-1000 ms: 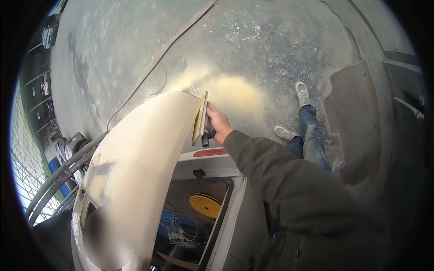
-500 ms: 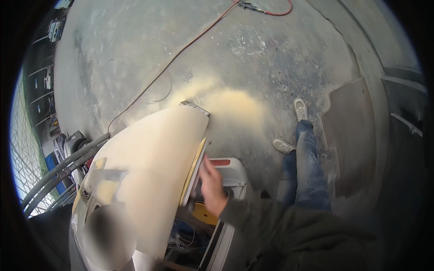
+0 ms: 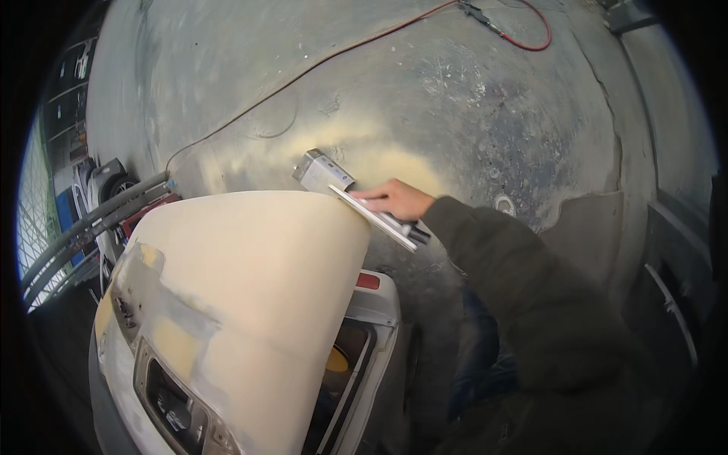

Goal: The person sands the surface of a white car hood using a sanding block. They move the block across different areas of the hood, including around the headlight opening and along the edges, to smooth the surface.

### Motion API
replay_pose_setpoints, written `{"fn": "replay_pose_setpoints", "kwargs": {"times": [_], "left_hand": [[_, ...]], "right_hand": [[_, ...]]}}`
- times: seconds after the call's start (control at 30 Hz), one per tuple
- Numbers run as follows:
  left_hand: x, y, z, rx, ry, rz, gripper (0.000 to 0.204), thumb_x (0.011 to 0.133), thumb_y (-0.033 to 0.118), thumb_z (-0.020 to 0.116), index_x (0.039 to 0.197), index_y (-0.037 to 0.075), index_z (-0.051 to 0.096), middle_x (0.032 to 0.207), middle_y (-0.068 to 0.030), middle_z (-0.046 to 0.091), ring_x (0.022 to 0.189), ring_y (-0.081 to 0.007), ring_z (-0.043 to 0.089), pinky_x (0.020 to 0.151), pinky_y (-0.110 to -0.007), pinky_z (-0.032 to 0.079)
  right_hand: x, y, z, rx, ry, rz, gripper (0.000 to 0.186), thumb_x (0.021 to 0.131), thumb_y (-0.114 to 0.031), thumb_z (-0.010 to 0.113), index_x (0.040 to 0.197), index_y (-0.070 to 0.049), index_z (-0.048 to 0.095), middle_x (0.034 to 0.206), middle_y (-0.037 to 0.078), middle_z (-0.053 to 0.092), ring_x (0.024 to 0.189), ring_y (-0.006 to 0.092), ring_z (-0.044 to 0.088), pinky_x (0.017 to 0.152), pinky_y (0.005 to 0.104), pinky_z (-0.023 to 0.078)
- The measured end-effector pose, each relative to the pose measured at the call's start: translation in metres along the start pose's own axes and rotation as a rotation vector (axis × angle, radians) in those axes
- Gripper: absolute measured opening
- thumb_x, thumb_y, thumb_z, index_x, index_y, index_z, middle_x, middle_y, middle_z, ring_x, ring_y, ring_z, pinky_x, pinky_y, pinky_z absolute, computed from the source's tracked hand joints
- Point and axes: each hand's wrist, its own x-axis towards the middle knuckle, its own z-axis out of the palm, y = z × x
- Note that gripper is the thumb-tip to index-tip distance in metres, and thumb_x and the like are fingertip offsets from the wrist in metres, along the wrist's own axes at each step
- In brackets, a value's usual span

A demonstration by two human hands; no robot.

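My right hand, in a dark olive sleeve, grips a long, pale, narrow sanding block with a dark fitting at its near end. The block lies along the upper right corner of a cream-coated car body panel, which has yellow filler patches, bare grey areas and a recessed opening at lower left. A silver metal can is on the floor just beyond that corner. Below the panel's right edge are a white car body part with a red lamp and a dark opening. My left hand is out of view.
The grey floor has pale yellow dust on it. A red hose crosses it to an air gun. Bent metal tubes and stored parts stand at left. A dark ridged wall is at right.
Half a second ago my hand and the block were lower on the panel's right edge; they have moved up to the far corner. The view has shifted, showing more of the can.
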Motion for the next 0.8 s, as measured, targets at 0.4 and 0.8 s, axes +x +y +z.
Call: {"fn": "replay_pose_setpoints", "kwargs": {"times": [0.4,0.8], "left_hand": [[-0.005,0.051,0.02,-0.051,-0.097,-0.154,0.014,0.092,0.005,0.071,0.093,0.0,0.058,0.061,-0.0087,0.049,0.048,-0.0242,0.04,0.046,-0.041,0.034],[-0.001,0.046,0.08,-0.502,0.049,-0.299,0.063,0.109,0.05,0.055,0.082,-0.002,0.076,0.06,-0.0098,0.066,0.051,-0.0095,0.052,0.053,-0.026,0.041]], "right_hand": [[-0.154,0.047,0.037,-0.087,0.104,0.386,0.041,0.1,-0.02,0.069,0.14,-0.014,0.069,0.129,0.019,0.074,0.115,0.0216,0.07,0.104,0.0347,0.051],[-0.186,-0.186,0.193,-0.235,0.298,-0.298,0.043,0.096,-0.008,0.068,0.139,-0.003,0.067,0.14,0.021,0.066,0.11,0.0281,0.068,0.099,0.0371,0.053]]}}
